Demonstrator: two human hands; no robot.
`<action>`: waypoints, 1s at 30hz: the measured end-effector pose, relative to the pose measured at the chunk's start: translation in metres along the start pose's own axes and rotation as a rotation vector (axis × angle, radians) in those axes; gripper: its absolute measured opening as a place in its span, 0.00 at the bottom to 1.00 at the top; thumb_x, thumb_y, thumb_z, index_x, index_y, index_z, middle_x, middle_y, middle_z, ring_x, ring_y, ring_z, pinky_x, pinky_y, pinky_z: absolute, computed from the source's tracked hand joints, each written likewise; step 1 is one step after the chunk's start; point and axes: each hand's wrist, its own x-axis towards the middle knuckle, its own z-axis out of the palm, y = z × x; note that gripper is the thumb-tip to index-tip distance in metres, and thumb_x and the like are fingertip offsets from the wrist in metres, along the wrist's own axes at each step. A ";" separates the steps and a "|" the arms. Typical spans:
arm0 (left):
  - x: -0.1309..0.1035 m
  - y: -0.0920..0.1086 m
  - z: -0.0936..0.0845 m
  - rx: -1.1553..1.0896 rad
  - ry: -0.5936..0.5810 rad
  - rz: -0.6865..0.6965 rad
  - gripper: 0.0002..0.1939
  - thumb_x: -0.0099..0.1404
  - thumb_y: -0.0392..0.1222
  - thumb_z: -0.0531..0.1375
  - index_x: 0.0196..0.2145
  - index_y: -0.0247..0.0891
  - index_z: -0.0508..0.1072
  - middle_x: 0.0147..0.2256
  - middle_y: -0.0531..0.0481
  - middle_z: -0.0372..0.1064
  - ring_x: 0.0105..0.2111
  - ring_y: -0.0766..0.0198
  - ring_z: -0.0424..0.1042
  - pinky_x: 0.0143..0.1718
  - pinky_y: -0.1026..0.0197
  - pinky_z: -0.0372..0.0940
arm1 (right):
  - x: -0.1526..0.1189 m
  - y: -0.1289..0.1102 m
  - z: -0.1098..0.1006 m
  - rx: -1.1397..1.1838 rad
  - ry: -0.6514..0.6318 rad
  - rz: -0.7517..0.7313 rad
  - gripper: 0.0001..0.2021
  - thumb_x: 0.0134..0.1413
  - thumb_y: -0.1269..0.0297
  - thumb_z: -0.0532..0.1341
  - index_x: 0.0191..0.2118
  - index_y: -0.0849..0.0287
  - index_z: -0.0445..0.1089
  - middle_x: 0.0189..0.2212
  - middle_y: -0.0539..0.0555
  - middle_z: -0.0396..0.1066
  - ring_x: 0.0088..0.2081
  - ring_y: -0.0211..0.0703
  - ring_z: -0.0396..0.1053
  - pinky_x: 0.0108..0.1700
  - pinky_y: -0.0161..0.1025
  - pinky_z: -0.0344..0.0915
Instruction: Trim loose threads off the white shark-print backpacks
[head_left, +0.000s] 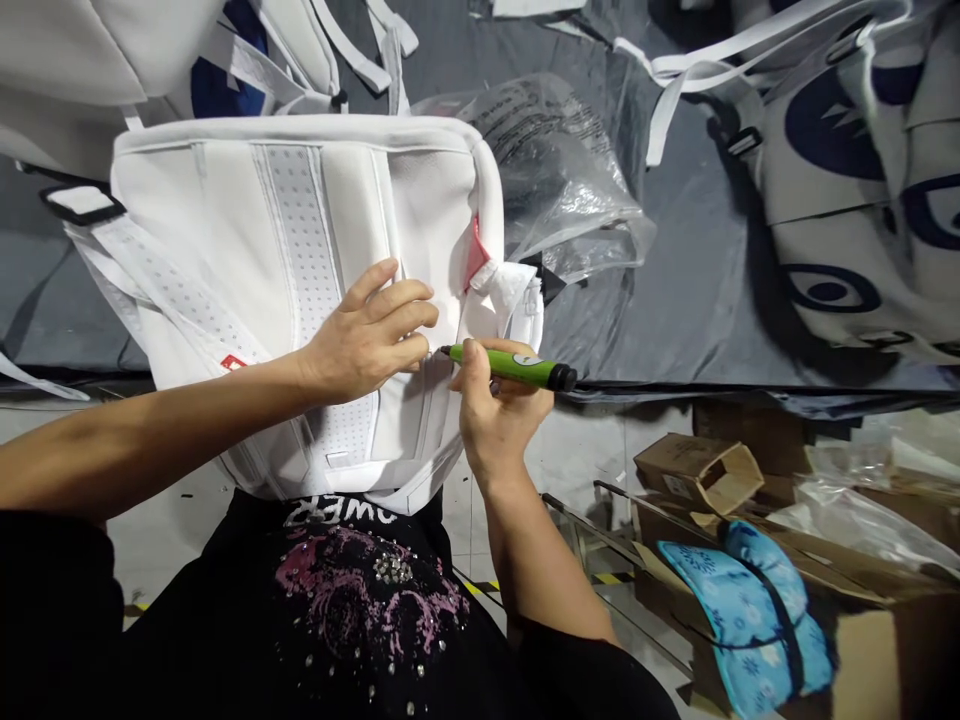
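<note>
A white backpack (442,210) with its padded, dotted back panel facing up lies across the table's front edge, its lower end against my shirt. My left hand (367,335) rests on the panel with its fingers spread apart and slightly bent. In my right hand (495,400) is a green marker (517,367) with a black end, gripped between thumb and fingers. Its dark tip points left and meets the white fabric just beside my left fingertips. A red tab (475,255) and a crumpled white strap show at the backpack's right side.
Clear plastic bags (570,180) lie behind the backpack on the grey-covered table (697,290). More white bags (832,200) with blue patterns are at the right and back left. Below right stand cardboard boxes (694,470) and a blue patterned bundle (757,620).
</note>
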 end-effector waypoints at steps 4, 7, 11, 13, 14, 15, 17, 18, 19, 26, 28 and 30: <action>-0.001 0.000 0.001 -0.004 -0.008 -0.016 0.17 0.73 0.51 0.48 0.35 0.46 0.74 0.49 0.53 0.72 0.62 0.54 0.64 0.73 0.40 0.42 | 0.000 0.002 0.000 -0.046 -0.040 -0.032 0.09 0.63 0.56 0.62 0.38 0.56 0.70 0.28 0.49 0.74 0.24 0.37 0.69 0.29 0.39 0.65; -0.001 0.000 0.000 -0.021 0.004 -0.018 0.17 0.73 0.51 0.48 0.35 0.46 0.74 0.49 0.53 0.72 0.61 0.55 0.64 0.73 0.41 0.43 | 0.001 0.000 -0.002 -0.047 -0.046 -0.028 0.10 0.64 0.55 0.62 0.39 0.57 0.70 0.29 0.50 0.74 0.24 0.37 0.70 0.29 0.40 0.66; -0.001 -0.001 0.000 0.003 0.010 -0.006 0.17 0.73 0.49 0.48 0.35 0.46 0.74 0.49 0.53 0.72 0.61 0.55 0.65 0.73 0.41 0.43 | 0.004 -0.004 -0.003 -0.056 -0.089 -0.027 0.10 0.64 0.56 0.62 0.38 0.57 0.71 0.28 0.49 0.74 0.24 0.36 0.69 0.29 0.39 0.65; -0.001 -0.001 -0.001 0.019 0.006 0.007 0.18 0.74 0.50 0.47 0.35 0.46 0.73 0.49 0.52 0.72 0.61 0.55 0.65 0.73 0.41 0.43 | 0.006 -0.006 -0.004 -0.072 -0.090 -0.036 0.10 0.64 0.56 0.62 0.37 0.57 0.71 0.27 0.49 0.74 0.23 0.36 0.68 0.28 0.39 0.64; -0.001 -0.001 -0.001 0.019 0.003 0.009 0.18 0.74 0.51 0.47 0.35 0.46 0.73 0.49 0.52 0.72 0.61 0.55 0.64 0.73 0.41 0.43 | 0.006 -0.006 -0.004 -0.077 -0.089 -0.035 0.10 0.64 0.56 0.62 0.36 0.57 0.71 0.27 0.49 0.74 0.23 0.36 0.68 0.28 0.39 0.64; -0.001 -0.001 -0.001 0.017 -0.002 0.006 0.18 0.74 0.51 0.47 0.35 0.46 0.73 0.49 0.52 0.73 0.61 0.55 0.64 0.73 0.41 0.43 | 0.006 -0.006 -0.004 -0.074 -0.085 -0.027 0.10 0.64 0.56 0.62 0.36 0.57 0.71 0.26 0.48 0.74 0.23 0.36 0.68 0.28 0.39 0.64; 0.000 -0.001 -0.001 0.011 -0.012 -0.012 0.17 0.74 0.51 0.47 0.36 0.47 0.73 0.48 0.52 0.73 0.61 0.55 0.64 0.73 0.40 0.42 | 0.005 -0.006 -0.003 -0.053 -0.078 -0.006 0.10 0.64 0.56 0.62 0.37 0.57 0.71 0.26 0.48 0.73 0.23 0.36 0.69 0.28 0.39 0.64; 0.000 -0.001 -0.001 0.013 -0.016 -0.017 0.16 0.74 0.50 0.48 0.36 0.47 0.73 0.48 0.52 0.73 0.61 0.55 0.64 0.73 0.40 0.42 | 0.005 -0.005 -0.003 -0.041 -0.079 0.001 0.10 0.64 0.55 0.62 0.38 0.57 0.71 0.26 0.48 0.73 0.24 0.36 0.69 0.28 0.39 0.65; 0.000 -0.001 -0.001 0.021 -0.018 -0.015 0.16 0.73 0.50 0.48 0.36 0.47 0.73 0.48 0.52 0.73 0.61 0.55 0.64 0.73 0.40 0.42 | 0.004 -0.004 -0.002 -0.027 -0.082 0.004 0.10 0.64 0.55 0.62 0.38 0.57 0.71 0.27 0.48 0.74 0.24 0.36 0.69 0.28 0.39 0.65; -0.001 -0.004 -0.001 0.147 0.039 0.073 0.16 0.74 0.47 0.48 0.37 0.45 0.74 0.47 0.52 0.73 0.60 0.58 0.65 0.73 0.43 0.46 | 0.005 -0.004 -0.003 -0.002 -0.104 0.029 0.11 0.63 0.55 0.63 0.38 0.57 0.71 0.25 0.48 0.73 0.23 0.37 0.69 0.27 0.38 0.66; -0.001 -0.004 -0.001 0.181 0.068 0.106 0.16 0.75 0.46 0.48 0.37 0.44 0.74 0.47 0.52 0.73 0.60 0.59 0.65 0.72 0.44 0.46 | 0.006 -0.005 -0.004 -0.021 -0.109 0.026 0.11 0.64 0.55 0.62 0.38 0.57 0.71 0.24 0.48 0.72 0.23 0.37 0.69 0.28 0.38 0.66; -0.001 -0.004 0.000 0.218 0.086 0.132 0.15 0.75 0.45 0.49 0.37 0.43 0.74 0.47 0.52 0.72 0.59 0.59 0.65 0.72 0.45 0.46 | 0.007 -0.005 -0.004 -0.042 -0.110 0.018 0.11 0.64 0.54 0.62 0.38 0.57 0.71 0.25 0.48 0.73 0.23 0.37 0.70 0.28 0.39 0.66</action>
